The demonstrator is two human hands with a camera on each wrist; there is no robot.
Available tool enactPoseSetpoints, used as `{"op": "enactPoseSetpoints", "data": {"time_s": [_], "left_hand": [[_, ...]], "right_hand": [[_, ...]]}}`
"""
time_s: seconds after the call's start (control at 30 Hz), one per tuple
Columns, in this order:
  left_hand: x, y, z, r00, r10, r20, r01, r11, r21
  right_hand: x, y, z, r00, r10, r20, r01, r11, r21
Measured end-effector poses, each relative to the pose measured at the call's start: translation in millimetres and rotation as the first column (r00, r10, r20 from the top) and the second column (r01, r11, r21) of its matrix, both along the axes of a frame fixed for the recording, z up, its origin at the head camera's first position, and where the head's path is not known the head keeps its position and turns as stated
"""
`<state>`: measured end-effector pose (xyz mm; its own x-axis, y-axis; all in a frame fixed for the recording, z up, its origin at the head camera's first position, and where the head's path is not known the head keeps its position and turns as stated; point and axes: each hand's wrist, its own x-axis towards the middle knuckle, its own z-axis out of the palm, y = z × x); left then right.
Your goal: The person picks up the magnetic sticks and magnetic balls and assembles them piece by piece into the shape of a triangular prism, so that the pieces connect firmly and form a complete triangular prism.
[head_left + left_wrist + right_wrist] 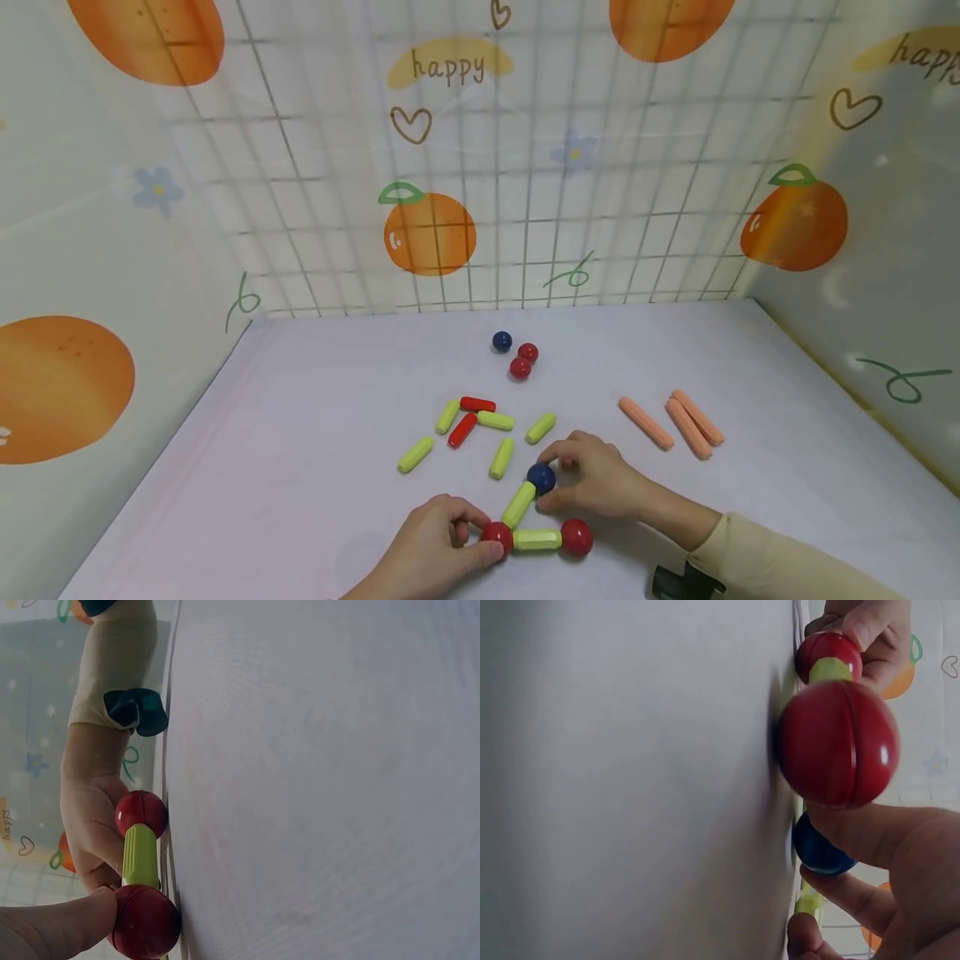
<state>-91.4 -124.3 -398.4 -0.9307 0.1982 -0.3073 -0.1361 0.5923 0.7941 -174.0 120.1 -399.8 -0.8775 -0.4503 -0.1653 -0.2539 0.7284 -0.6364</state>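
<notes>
Two grips noted on the surface (300, 417): left hand (431, 540), angled inward, fingers pinching a red ball (495, 535); right hand (596, 477), reaching leftward, fingers pinching a blue ball (541, 478) at the far end of a yellow-green rod (519, 505).

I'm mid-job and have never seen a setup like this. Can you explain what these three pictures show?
There's no machine here, just a person's two bare hands. The wide picture comes from a camera worn on the head, looking forward and down; the other two come from cameras on the left and right wrists.

On the pale table lie five loose green sticks, two red sticks, three orange sticks, and, farther back, two small red balls and a spare blue ball.

The left hand pinches a red ball. Two joined green sticks branch from it: one to another red ball, one to the blue ball that the right hand pinches.
</notes>
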Motion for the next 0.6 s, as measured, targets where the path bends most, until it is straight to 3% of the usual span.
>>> {"op": "enactPoseSetpoints", "data": {"time_s": [0.4,0.6], "left_hand": [[0.8,1.5,0.1,1.000,-0.003,0.007,0.003,1.000,-0.003],[1.8,3.2,1.4,1.000,0.011,0.026,-0.011,1.000,-0.017]], "right_hand": [[2.0,0.8,-0.9,0.999,0.011,-0.039,-0.011,1.000,0.008],[8.6,7.7,9.0,0.998,-0.005,-0.068,0.008,0.999,0.044]]}}
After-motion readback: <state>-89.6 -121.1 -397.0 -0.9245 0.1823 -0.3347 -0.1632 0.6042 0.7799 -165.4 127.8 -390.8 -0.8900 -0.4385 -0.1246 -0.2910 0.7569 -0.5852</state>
